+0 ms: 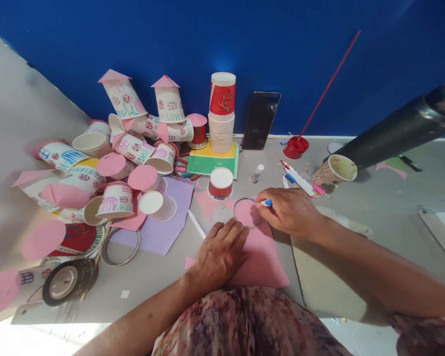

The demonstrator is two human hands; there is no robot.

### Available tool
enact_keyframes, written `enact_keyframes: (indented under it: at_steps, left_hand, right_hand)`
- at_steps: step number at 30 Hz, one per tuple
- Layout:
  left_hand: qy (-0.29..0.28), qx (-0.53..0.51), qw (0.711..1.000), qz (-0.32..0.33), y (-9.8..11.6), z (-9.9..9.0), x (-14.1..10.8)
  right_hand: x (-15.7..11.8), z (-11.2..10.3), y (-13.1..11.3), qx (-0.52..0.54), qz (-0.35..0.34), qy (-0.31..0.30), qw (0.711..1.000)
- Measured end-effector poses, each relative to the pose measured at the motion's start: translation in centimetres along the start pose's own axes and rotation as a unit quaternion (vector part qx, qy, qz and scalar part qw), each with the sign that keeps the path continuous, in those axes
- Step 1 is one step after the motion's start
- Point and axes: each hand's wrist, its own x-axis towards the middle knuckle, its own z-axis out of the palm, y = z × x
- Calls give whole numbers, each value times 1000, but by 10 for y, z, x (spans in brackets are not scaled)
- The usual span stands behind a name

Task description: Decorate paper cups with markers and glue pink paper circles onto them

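Observation:
My right hand (291, 212) is closed round a marker (267, 202), whose blue end sticks out from between the fingers. Its fist rests at the right edge of a thin round ring (236, 222), which lies on a sheet of pink paper (265, 259). My left hand (220, 252) lies flat on that paper, fingers stretched out, with the fingertips beside or on the ring's lower left edge; I cannot tell which. A pale translucent disc (221, 213) lies just beyond those fingers. Behind it stands an upside-down red and white paper cup (220, 184).
Decorated paper cups (120, 200) with pink tops are heaped at the left, near a tape roll (63, 282). Stacked cups (222, 99) and a phone (261, 121) stand by the blue wall. Loose markers (298, 179) and a patterned cup (333, 172) are at the right, beside a dark pipe (400, 123).

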Motion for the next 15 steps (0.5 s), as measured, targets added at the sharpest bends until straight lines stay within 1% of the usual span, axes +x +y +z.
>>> enact_keyframes:
  at_steps: [4,7,11,15]
  left_hand:
    - [3,-1,1000,1,0,2,-1]
    - [2,-3,1000,0,0,1,-1]
    - [4,1,1000,-1,1,0,0]
    - [9,6,1000,1,1,0,0]
  right_hand:
    - [11,-11,-4,-25,66,-84,994]
    - [17,-16,-6,-9,81,-125,989]
    - [21,-17,-4,74,96,-135,983]
    - [22,-10,1,182,97,-112,972]
